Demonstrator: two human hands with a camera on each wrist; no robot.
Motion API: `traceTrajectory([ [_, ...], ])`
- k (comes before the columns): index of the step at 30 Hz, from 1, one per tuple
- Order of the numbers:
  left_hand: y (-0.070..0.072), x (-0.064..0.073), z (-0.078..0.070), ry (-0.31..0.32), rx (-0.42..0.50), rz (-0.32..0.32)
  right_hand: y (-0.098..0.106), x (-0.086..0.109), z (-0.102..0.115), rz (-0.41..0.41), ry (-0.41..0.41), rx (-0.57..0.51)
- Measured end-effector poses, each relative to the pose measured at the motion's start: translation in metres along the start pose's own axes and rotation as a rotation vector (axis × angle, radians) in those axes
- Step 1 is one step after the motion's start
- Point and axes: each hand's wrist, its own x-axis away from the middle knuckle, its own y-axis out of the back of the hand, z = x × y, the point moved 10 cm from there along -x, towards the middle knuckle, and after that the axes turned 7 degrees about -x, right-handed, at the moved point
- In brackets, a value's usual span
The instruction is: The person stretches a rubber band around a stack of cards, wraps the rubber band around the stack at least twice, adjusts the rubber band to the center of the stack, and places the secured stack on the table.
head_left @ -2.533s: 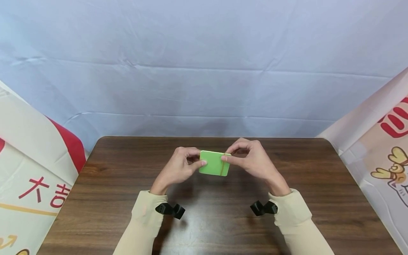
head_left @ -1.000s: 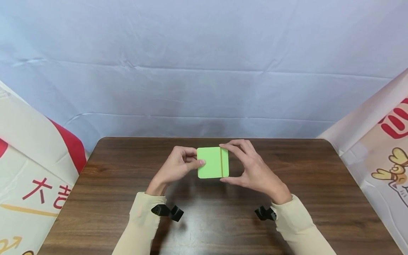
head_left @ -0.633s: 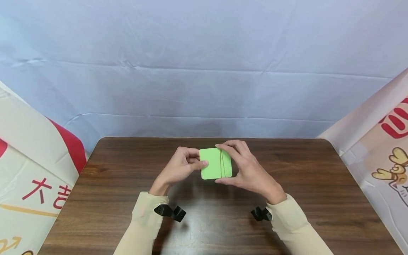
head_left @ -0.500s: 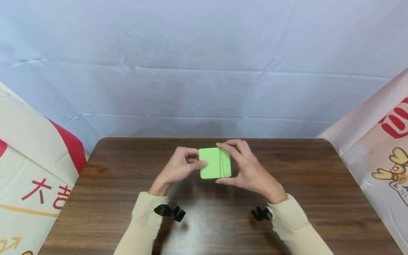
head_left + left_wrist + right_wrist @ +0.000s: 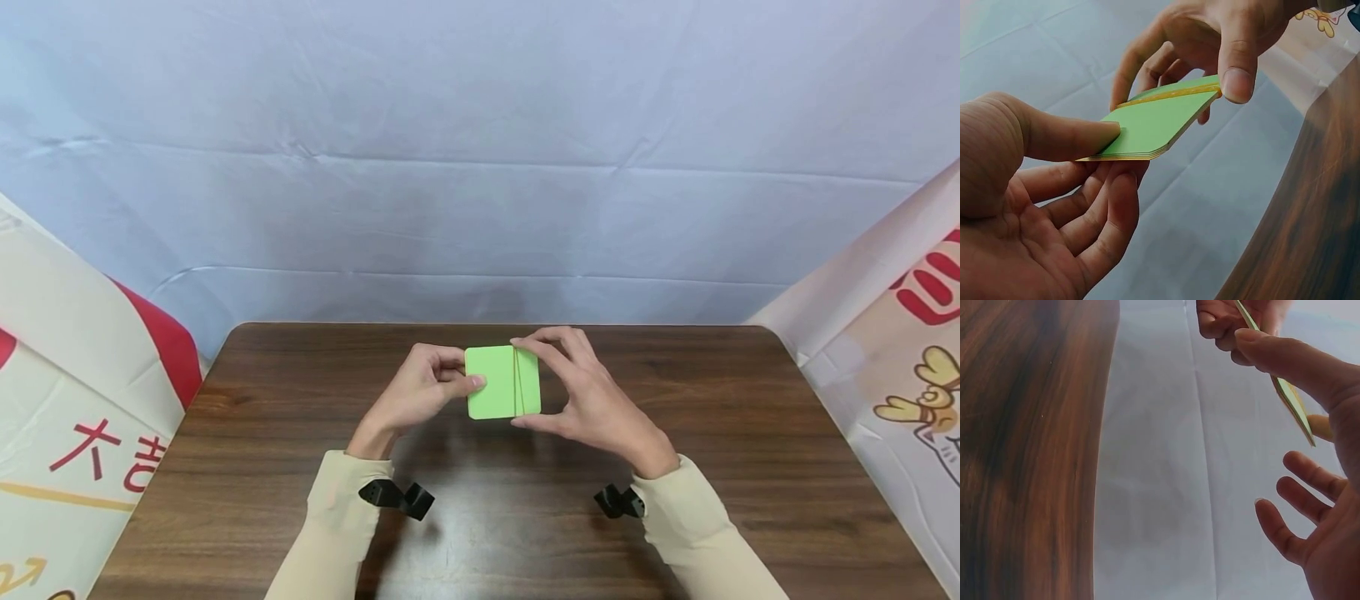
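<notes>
A thin stack of square green cards [image 5: 491, 396] with rounded corners is held above the table, its layered edge visible in the left wrist view [image 5: 1141, 155]. Around it, near its right side, runs a yellowish rubber band [image 5: 515, 379], whose two strands spread apart toward the bottom. My left hand [image 5: 420, 392] pinches the left edge, thumb on the face and fingers behind. My right hand [image 5: 596, 400] spans the stack at the band, forefinger at the upper edge and thumb at the lower. Its other fingers stay off the stack in the right wrist view.
Below the hands lies a dark brown wooden table [image 5: 285, 417] with rounded corners. A pale cloth [image 5: 480, 167] hangs behind it. Printed cloths hang at the left [image 5: 75, 375] and right [image 5: 885, 350]. Each wrist carries a small black camera [image 5: 395, 497].
Earlier the stack was tilted, with my right hand pinching its right edge. It now faces up more squarely. My right fingers span both edges, and the band has shifted left, its strands splayed.
</notes>
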Motion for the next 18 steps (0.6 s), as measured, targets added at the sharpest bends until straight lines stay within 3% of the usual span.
traceTrajectory([
  [18,0.0014,-0.0009,-0.0006,-0.003,-0.002,-0.004,0.0056,0.0000,-0.0012,0.023,-0.003,0.010],
])
